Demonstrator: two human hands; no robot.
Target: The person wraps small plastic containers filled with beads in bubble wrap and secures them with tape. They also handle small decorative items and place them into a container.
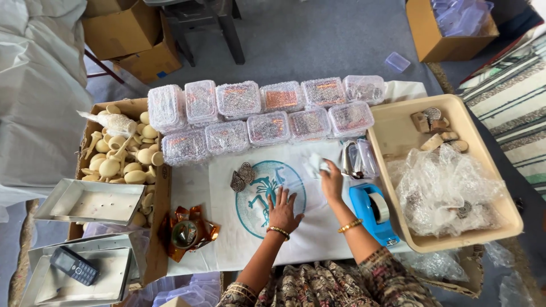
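I read this as the packing step: my left hand lies flat, fingers spread and holding nothing, pressing on the white sheet with a round teal printed emblem that covers the bench. My right hand reaches forward, its fingers closed round a small crumpled piece of white wrapping; I cannot tell whether anything sits inside it. Just left of the emblem lie two small silver filigree ornaments, touching each other and well apart from either hand. Beyond them stand two rows of clear lidded plastic boxes, already filled. A blue tape dispenser lies just beside my right forearm, with a beige plastic tray of bubble wrap further right. Next, I judge, the wrapping must be brought over to an ornament.
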